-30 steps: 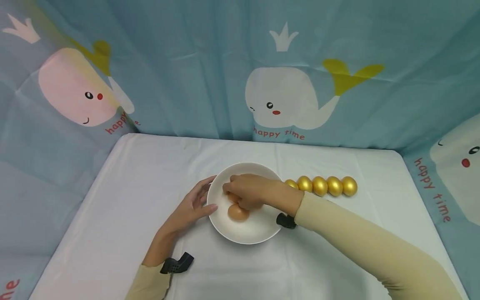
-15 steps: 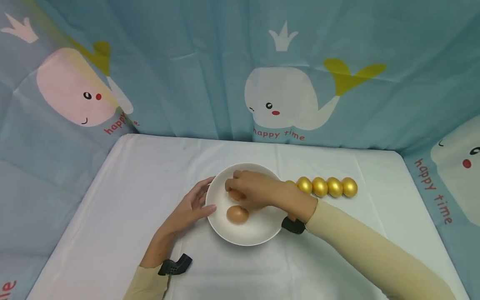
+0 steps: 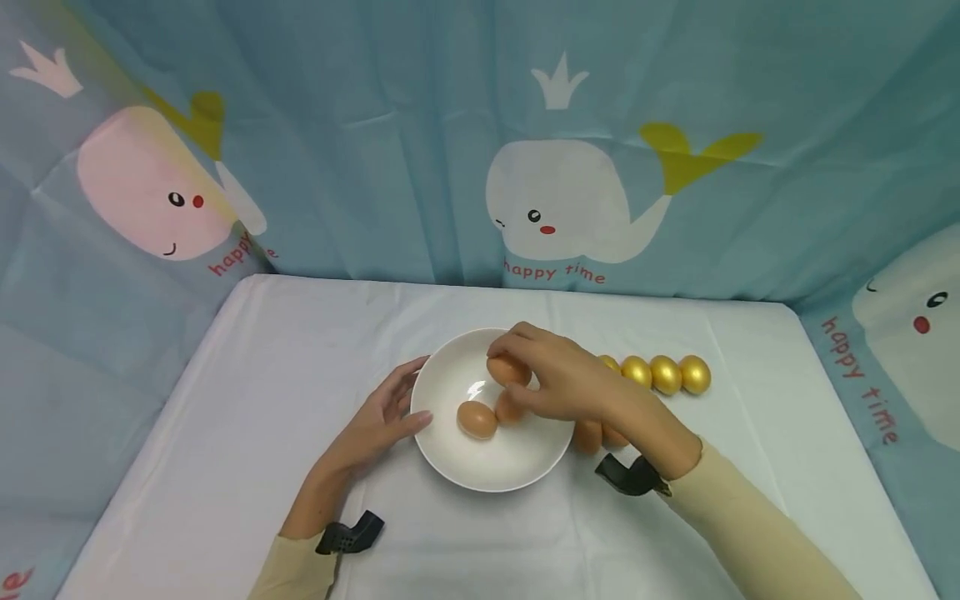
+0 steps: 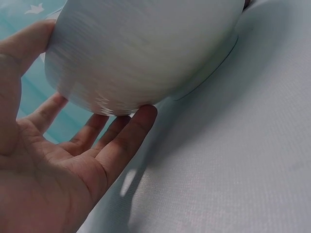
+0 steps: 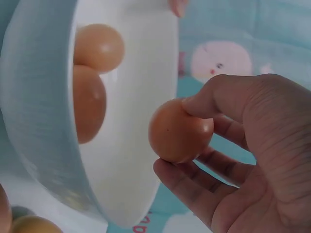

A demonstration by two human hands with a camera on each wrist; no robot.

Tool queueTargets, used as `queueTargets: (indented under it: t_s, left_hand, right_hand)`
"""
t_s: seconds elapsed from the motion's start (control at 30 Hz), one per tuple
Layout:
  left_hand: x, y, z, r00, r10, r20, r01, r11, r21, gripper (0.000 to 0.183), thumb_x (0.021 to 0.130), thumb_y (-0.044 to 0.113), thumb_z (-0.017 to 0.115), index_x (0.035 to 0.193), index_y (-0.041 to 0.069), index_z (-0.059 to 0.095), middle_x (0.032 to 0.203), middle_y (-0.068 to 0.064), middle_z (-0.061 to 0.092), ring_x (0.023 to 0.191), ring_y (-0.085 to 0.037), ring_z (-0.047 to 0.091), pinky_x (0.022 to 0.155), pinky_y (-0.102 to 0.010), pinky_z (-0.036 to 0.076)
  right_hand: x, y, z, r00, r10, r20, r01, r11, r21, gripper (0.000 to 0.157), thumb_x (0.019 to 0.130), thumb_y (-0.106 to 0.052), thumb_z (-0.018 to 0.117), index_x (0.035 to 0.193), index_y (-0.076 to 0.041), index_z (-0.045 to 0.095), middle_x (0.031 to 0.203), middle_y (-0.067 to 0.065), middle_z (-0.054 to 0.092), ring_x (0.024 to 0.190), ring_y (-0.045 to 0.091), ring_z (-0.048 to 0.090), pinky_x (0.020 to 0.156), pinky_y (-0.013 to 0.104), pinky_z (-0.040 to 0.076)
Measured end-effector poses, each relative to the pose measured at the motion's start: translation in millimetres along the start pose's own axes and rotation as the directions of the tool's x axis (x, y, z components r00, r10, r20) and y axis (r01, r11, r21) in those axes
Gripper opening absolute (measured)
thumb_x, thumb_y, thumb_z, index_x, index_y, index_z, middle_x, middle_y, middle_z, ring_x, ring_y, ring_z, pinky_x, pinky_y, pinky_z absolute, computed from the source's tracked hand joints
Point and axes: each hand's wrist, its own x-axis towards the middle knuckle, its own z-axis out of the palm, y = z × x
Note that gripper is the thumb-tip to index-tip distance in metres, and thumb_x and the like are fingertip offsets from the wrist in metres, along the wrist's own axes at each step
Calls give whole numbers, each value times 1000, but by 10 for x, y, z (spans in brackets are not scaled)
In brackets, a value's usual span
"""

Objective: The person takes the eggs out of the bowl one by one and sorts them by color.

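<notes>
A white bowl (image 3: 450,458) stands on the table, two brown eggs, a left one (image 3: 477,420) and a right one (image 3: 509,410), lying inside it. My left hand (image 3: 386,417) holds the bowl's left side. Its thumb is at the rim, and its fingertips touch the outer wall in the left wrist view. Above the bowl's right part, my right hand (image 3: 562,375) grips another brown egg (image 5: 177,131) between thumb and fingers. In the right wrist view this egg is apart from the two eggs in the bowl.
A row of several gold eggs (image 3: 666,375) lies right of the bowl, partly behind my right hand. Brown eggs (image 3: 587,437) lie on the white tablecloth (image 3: 322,333) close to the bowl's right edge, partly hidden by my right wrist. A blue whale-print curtain (image 3: 420,167) hangs behind the table.
My right hand has lifted the brown egg from the bowl's bottom and moved it up and right. The other egg under that hand now shows. My left hand stays on the bowl.
</notes>
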Motion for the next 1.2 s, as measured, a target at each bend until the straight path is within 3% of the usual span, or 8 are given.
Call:
queueTargets:
  t_s: [0.17, 0.3, 0.5, 0.63, 0.8, 1.0, 1.2]
  left_hand:
    - [-17, -7, -13, 1000, 13, 9, -13, 1000, -7, 79, 97, 6, 72, 165, 16, 32, 167, -18, 37, 142, -2, 55, 104, -25, 59]
    - [-14, -11, 5, 1000, 2, 5, -2, 1000, -7, 79, 97, 7, 72, 164, 16, 33, 167, -17, 37, 141, -2, 55, 104, -26, 59]
    - [-31, -11, 12, 1000, -7, 0, 7, 1000, -1, 78, 97, 7, 72, 164, 16, 33, 167, -17, 37, 142, -2, 55, 105, -25, 58]
    - [-25, -9, -1, 1000, 2, 3, -2, 1000, 6, 78, 98, 7, 71, 164, 17, 33, 167, -16, 37, 143, -3, 55, 106, -25, 57]
    - [-27, -8, -21, 1000, 10, 3, -10, 1000, 20, 77, 98, 6, 71, 164, 17, 33, 168, -15, 38, 143, -2, 54, 107, -24, 56]
    - [-13, -3, -57, 1000, 23, 10, -23, 999, 24, 75, 99, 5, 70, 163, 17, 34, 167, -15, 38, 145, -4, 53, 107, -24, 57]
    - [-11, -14, -51, 1000, -9, 10, 9, 1000, 19, 75, 98, 5, 71, 163, 22, 35, 168, -10, 39, 146, -5, 53, 107, -25, 57]
  right_hand:
    - [-223, 34, -28, 992, 34, -119, -26, 997, 68, 40, 93, -14, 74, 132, -19, 65, 127, -4, 65, 108, 11, 64, 95, 36, 60]
    - [-437, 100, -35, 973, 94, -209, -60, 985, 162, 40, 94, -12, 75, 133, -19, 64, 130, -3, 65, 113, 12, 67, 96, 34, 63]
    - [-787, 196, 32, 910, 259, -324, -173, 947, 271, 40, 96, -13, 76, 134, -16, 64, 132, 3, 66, 117, 21, 67, 95, 38, 65]
    - [-992, 290, 76, 864, 315, -393, -201, 931, 304, 41, 97, -14, 77, 136, -12, 63, 135, 6, 66, 118, 22, 65, 94, 27, 64]
    - [-1164, 421, 116, 828, 371, -421, -248, 915, 318, 42, 98, -19, 77, 137, -11, 62, 135, 5, 65, 115, 8, 63, 91, 10, 57]
    - [-1298, 543, 156, 815, 403, -416, -306, 909, 282, 43, 97, -22, 79, 137, -17, 63, 134, 4, 66, 109, -5, 60, 86, 13, 58]
    - [-1385, 651, 153, 804, 435, -405, -349, 897, 270, 50, 98, -24, 78, 142, -9, 60, 137, 11, 65, 108, -14, 54, 84, 9, 56]
